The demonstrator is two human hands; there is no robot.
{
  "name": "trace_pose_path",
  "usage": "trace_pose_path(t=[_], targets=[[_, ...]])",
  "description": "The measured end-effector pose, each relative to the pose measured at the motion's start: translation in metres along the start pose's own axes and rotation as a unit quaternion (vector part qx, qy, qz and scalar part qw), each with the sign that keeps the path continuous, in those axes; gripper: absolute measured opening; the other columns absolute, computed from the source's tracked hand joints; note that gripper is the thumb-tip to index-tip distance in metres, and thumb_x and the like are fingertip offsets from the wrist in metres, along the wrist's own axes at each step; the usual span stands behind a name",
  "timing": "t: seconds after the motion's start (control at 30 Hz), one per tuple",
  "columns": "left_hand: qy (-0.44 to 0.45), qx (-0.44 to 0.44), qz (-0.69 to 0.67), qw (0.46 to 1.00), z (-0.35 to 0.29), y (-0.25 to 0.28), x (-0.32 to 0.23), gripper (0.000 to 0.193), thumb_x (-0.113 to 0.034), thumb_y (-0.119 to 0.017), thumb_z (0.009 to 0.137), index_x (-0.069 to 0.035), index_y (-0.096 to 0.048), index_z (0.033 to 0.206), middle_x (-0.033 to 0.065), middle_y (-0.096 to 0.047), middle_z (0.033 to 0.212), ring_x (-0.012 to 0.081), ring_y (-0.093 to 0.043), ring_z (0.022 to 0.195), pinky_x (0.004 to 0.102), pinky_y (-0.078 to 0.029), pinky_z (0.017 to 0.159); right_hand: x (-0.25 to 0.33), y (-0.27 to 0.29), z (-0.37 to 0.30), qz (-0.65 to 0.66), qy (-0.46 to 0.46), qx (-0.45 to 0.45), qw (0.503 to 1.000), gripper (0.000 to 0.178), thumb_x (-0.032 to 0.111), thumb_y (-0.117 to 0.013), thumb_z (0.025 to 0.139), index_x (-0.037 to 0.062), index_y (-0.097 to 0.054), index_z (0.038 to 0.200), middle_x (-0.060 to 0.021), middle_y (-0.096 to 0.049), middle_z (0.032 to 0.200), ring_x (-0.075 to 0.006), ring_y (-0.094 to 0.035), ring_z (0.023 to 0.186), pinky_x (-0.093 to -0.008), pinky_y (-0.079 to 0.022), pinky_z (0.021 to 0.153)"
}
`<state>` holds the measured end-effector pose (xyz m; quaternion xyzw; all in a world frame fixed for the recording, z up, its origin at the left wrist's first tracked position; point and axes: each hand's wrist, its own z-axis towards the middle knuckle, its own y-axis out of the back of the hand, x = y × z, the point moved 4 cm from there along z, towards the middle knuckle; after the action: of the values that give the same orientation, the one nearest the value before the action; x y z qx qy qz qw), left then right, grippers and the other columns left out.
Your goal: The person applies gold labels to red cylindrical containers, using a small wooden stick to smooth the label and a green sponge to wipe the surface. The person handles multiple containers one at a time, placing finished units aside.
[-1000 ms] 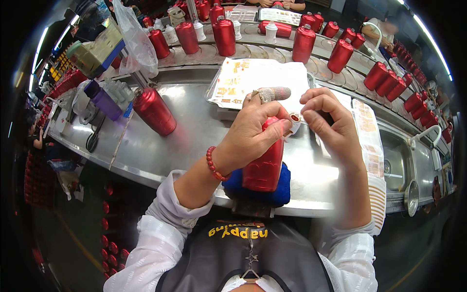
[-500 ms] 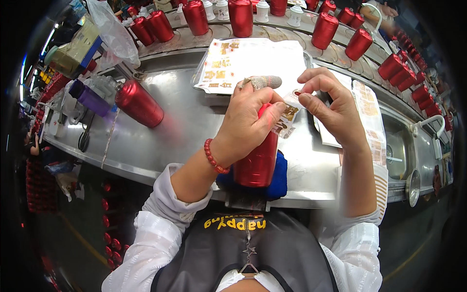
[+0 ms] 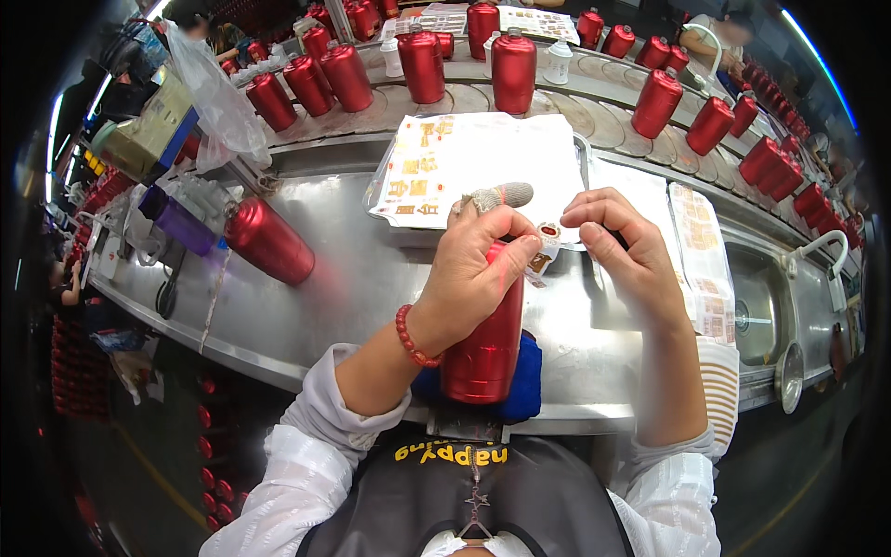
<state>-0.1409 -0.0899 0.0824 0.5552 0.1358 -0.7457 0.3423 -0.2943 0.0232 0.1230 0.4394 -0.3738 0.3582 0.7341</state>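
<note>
My left hand (image 3: pixel 471 269) pinches a small sticker label (image 3: pixel 548 238) with a dark red oval and gold-brown print between thumb and finger. One of its fingers wears a grey knitted cover (image 3: pixel 504 196), and a red bead bracelet circles the wrist. Under this hand a glossy red bottle (image 3: pixel 484 357) lies tilted, its lower end over a blue cloth (image 3: pixel 526 376); the hand hides its upper end. Beside the label's right edge, my right hand (image 3: pixel 626 246) has thumb and forefinger curled close together. Whatever they hold is too small to make out.
Beyond my hands, a tray (image 3: pixel 587 153) carries a white sheet of gold labels (image 3: pixel 501 158). Another red bottle (image 3: pixel 269 241) and a purple bottle (image 3: pixel 181 223) are at left. Stacked white cups (image 3: pixel 716 381) and a sink (image 3: pixel 756 302) stand right. A conveyor (image 3: pixel 594 102) carries red bottles behind.
The whole view has shifted, so the bench appears lower. The label has turned between my hands, showing its red oval more plainly. Bottles on the conveyor have changed places.
</note>
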Motion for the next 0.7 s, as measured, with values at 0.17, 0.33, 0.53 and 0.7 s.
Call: trace_pose_path(t=[0.17,0.33,0.53,0.7], targets=[[-0.048,0.028,0.058,0.997,0.001,0.005,-0.003,0.009,-0.011,-0.062,0.099,-0.004,-0.067,0.097,0.0052,-0.066,0.108,0.0106,-0.056,0.102,0.0285,-0.044,0.095,0.001,-0.007,-0.001,0.014,0.017,0.010,1.000,0.016,0.013,-0.062,0.096,-0.0024,-0.066,0.099,-0.0092,-0.060,0.110,-0.0173,-0.056,0.104,-0.0295,-0.043,0.094],[-0.096,0.022,0.112,0.989,0.001,0.002,-0.015,0.011,-0.015,-0.064,0.096,-0.005,-0.068,0.099,0.0132,-0.064,0.121,0.0215,-0.054,0.114,0.0358,-0.038,0.105,0.002,-0.011,-0.002,-0.039,0.054,-0.013,0.998,0.010,0.009,-0.069,0.090,0.0003,-0.065,0.091,-0.0077,-0.062,0.104,-0.0144,-0.058,0.091,-0.0263,-0.047,0.077],[-0.050,0.006,0.103,0.993,-0.017,-0.007,-0.014,0.027,-0.014,-0.064,0.093,-0.003,-0.067,0.117,0.0195,-0.061,0.126,0.0296,-0.055,0.116,0.0380,-0.039,0.104,0.008,0.062,-0.083,-0.088,0.043,-0.122,0.988,0.004,0.004,-0.065,0.092,0.0012,-0.063,0.091,-0.0081,-0.061,0.111,-0.0143,-0.056,0.099,-0.0269,-0.044,0.088],[-0.069,-0.087,0.037,0.993,-0.058,0.025,0.016,0.030,-0.008,-0.055,0.099,0.006,-0.061,0.124,0.0115,-0.061,0.126,0.0194,-0.055,0.119,0.0327,-0.039,0.107,-0.046,0.177,-0.275,-0.027,-0.149,-0.431,0.890,0.011,0.010,-0.068,0.094,0.0008,-0.069,0.099,-0.0007,-0.063,0.111,-0.0038,-0.048,0.074,-0.0195,-0.042,0.070]])
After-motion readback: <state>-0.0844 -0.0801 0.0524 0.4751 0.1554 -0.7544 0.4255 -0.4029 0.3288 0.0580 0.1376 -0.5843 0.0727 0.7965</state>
